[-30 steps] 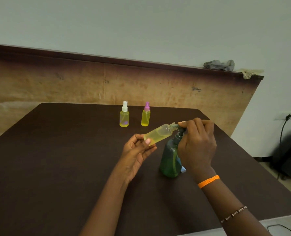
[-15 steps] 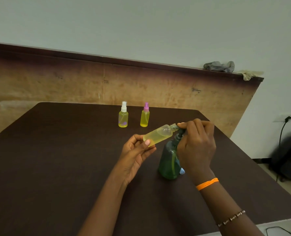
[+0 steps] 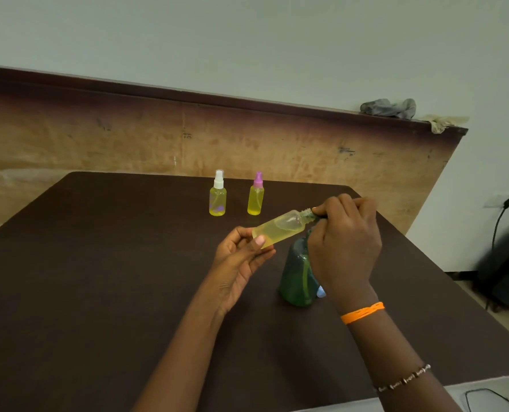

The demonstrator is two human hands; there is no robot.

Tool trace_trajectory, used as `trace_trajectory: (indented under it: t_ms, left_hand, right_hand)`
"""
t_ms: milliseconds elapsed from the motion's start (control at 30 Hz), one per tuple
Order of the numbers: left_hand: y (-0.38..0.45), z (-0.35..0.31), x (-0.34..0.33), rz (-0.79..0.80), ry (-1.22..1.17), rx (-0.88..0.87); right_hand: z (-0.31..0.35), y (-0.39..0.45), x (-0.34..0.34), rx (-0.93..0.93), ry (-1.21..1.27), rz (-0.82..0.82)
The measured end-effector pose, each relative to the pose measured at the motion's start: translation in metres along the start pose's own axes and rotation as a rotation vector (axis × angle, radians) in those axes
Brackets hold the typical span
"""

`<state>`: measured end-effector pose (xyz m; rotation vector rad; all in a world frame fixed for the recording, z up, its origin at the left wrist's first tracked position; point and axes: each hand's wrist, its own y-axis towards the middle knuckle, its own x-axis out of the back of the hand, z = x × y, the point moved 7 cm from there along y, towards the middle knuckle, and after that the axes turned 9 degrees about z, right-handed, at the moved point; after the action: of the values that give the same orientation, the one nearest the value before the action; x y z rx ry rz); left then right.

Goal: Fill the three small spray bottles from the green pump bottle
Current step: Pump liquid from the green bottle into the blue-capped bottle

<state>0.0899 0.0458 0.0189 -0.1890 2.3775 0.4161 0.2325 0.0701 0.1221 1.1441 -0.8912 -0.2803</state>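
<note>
We see the left hand with its grip closed around the base of an uncapped small bottle, held tilted, its open neck against the nozzle of the green pump bottle standing on the dark counter. The right hand covers the pump head, its grip closed on it. The tilted bottle holds yellow liquid. Farther back on the counter stand two capped bottles of yellow liquid, one with a white cap, one with a purple cap, near each other.
</note>
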Motion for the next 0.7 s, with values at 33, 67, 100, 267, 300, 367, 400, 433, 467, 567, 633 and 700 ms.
trace_trajectory:
  t_ms: [33,67,100,267,300,367,400,433,467,567,633,700]
  left_hand:
    - [0.000,0.000,0.000,-0.002,-0.003,0.000]
    - [0.001,0.001,0.001,-0.005,-0.003,0.004]
    - [0.002,0.002,0.002,-0.004,0.000,0.007]
    - [0.000,0.002,0.003,-0.007,0.009,0.011]
    - [-0.001,0.002,0.002,-0.007,0.001,0.011]
    - [-0.002,0.001,0.001,-0.001,-0.011,0.011]
    - [-0.002,0.001,0.000,0.003,-0.008,0.011]
    - [-0.002,0.000,-0.001,0.006,-0.002,0.012]
    - [-0.001,0.001,-0.001,0.006,0.005,0.014]
    - [0.000,0.001,0.000,0.005,0.018,0.017]
    - [0.001,0.002,0.001,0.008,0.019,0.018]
    - [0.000,0.001,0.003,0.001,0.013,0.017]
  right_hand:
    - [0.000,-0.001,-0.001,-0.014,0.002,-0.010]
    - [0.000,-0.006,-0.003,-0.030,0.002,-0.031]
    - [-0.002,-0.011,-0.005,-0.040,-0.001,-0.059]
    - [-0.008,-0.017,-0.009,0.001,0.046,-0.101]
    - [-0.007,-0.013,-0.007,0.034,0.054,-0.089]
    - [-0.006,0.000,-0.004,0.099,0.054,-0.058]
    - [-0.005,0.006,-0.002,0.126,0.052,-0.045]
    - [-0.006,0.009,-0.001,0.141,0.061,-0.033]
    - [-0.006,0.008,-0.001,0.140,0.080,-0.028]
    - [-0.012,-0.007,-0.005,0.073,0.164,-0.075]
    - [-0.014,-0.015,-0.010,0.050,0.183,-0.090]
    - [-0.013,-0.016,-0.012,0.049,0.162,-0.081]
